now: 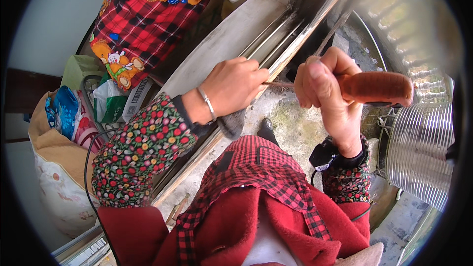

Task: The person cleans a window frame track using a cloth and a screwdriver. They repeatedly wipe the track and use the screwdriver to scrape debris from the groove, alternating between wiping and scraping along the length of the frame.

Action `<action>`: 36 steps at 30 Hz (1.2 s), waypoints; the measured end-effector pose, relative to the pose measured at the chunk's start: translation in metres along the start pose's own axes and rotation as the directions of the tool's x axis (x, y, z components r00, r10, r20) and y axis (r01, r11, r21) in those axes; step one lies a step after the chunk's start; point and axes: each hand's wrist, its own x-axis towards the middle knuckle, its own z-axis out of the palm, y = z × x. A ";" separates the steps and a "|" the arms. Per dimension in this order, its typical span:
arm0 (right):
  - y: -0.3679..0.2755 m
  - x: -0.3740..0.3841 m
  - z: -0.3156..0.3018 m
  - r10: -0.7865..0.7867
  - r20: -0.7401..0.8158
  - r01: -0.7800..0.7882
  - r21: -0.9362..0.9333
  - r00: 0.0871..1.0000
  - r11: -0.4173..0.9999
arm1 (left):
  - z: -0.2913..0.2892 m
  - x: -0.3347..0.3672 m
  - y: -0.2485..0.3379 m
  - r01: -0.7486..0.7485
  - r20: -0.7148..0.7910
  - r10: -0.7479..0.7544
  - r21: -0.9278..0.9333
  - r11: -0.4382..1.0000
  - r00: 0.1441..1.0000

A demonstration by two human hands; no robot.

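Observation:
My right hand (327,88) is closed around a tool with a thick, rounded orange-brown handle (382,87), which juts out to the right of the fist. A thin reddish-brown shaft or strand (280,84) spans the gap between my two hands. At its left end, the curled fingers of my left hand (234,81) are closed over the window frame (290,54), hiding whatever they grip. Which kind of tool this is cannot be made out. A bracelet circles my left wrist, and a dark band is on the right one.
A red plaid cloth with bears (148,34) lies beyond the sill at upper left. Below it, a bag (59,152) holds colourful packages. To the right stand a ribbed metal cylinder (419,150) and a pale balustrade (428,69). Concrete floor (290,123) shows below my hands.

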 end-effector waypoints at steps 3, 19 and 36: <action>0.001 0.017 -0.024 -0.110 -0.042 0.101 -0.169 0.993 0.980 | 0.016 0.046 -0.012 -0.065 -0.070 0.067 0.024 0.998 0.995; -0.053 0.022 -0.053 -0.395 0.108 0.397 0.005 0.912 0.918 | -0.077 0.056 -0.007 -0.054 -0.151 0.046 -0.048 0.997 0.987; 0.013 -0.060 0.037 -0.026 0.241 -0.015 0.170 0.970 0.985 | -0.049 -0.115 0.026 0.134 0.025 -0.133 -0.032 0.990 0.991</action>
